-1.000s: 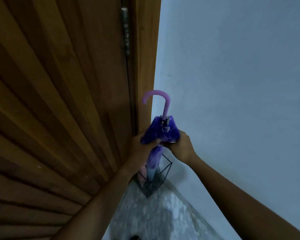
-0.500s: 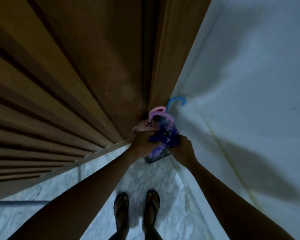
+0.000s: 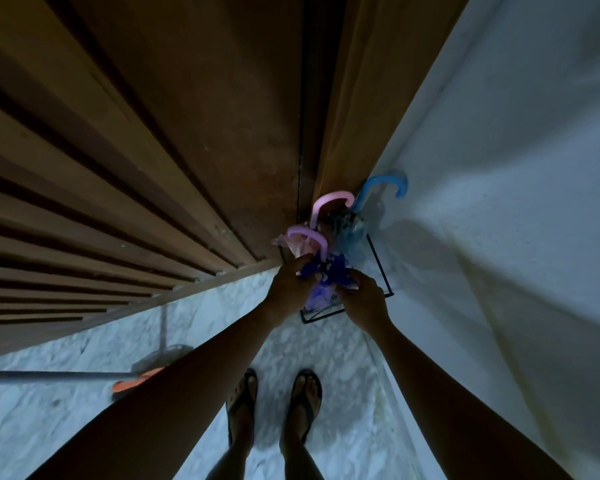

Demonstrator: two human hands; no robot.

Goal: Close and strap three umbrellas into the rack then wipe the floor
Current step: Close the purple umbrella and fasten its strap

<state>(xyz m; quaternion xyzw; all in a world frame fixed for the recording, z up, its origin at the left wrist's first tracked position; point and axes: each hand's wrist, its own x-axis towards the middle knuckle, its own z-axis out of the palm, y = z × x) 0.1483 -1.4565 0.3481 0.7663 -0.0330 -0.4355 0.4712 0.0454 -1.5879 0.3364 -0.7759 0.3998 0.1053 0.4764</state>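
A black wire rack (image 3: 381, 271) stands in the corner between the wooden door and the white wall. Three folded umbrellas stand in it: a purple umbrella (image 3: 329, 271) with a lilac hook handle, a pink umbrella (image 3: 326, 206) behind it, and a blue umbrella (image 3: 378, 185) at the back right. My left hand (image 3: 291, 289) grips the purple umbrella's gathered fabric from the left. My right hand (image 3: 364, 299) pinches the same fabric from the right. The lower parts of the umbrellas are hidden by my hands.
The slatted wooden door (image 3: 153, 168) fills the left, the white wall (image 3: 499, 202) the right. On the marble floor (image 3: 66, 427) lie a mop handle (image 3: 49, 375) with an orange head (image 3: 136, 384). My sandalled feet (image 3: 274, 403) stand just before the rack.
The view has tilted down from the door to the floor. The purple umbrella has gone lower into the rack, and the pink and blue handles, my feet and the mop have come into sight.
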